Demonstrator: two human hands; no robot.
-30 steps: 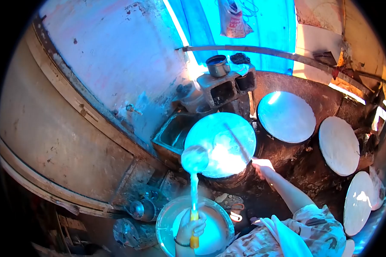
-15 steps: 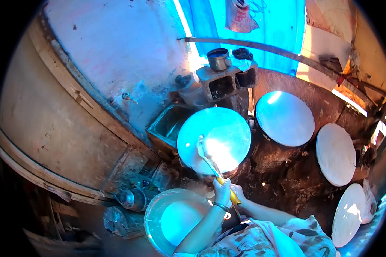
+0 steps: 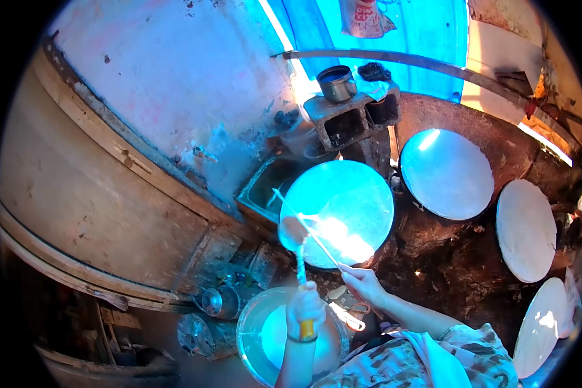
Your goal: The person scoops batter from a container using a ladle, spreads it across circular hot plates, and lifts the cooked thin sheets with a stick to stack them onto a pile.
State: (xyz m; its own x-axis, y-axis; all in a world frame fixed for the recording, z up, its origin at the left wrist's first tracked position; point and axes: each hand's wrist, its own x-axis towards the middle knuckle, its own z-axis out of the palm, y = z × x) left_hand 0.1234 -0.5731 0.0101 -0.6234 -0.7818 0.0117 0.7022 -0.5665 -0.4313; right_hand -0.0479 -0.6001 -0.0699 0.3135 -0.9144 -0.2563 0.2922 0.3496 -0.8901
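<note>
My left hand (image 3: 306, 309) is wrapped round the yellow handle of a ladle (image 3: 293, 233), raised above a bucket. The ladle's round bowl overlaps the lower left edge of a large round pan (image 3: 349, 194) with a bright, glaring surface. In my right hand (image 3: 363, 284) is a thin stick (image 3: 313, 234), which slants up and left across the pan and crosses near the ladle. Below my left hand stands the bucket (image 3: 244, 333) with pale liquid inside.
Round white discs (image 3: 446, 174) (image 3: 527, 231) (image 3: 539, 328) stand to the right. A metal pot (image 3: 337, 84) sits on a concrete block (image 3: 344, 128) behind the pan. A metal jug (image 3: 220, 302) and a basin (image 3: 260, 187) are at the left.
Half a second ago my hands were close together over the pan's front edge. Since then, my left hand has moved left and down with the ladle, and the hands are apart.
</note>
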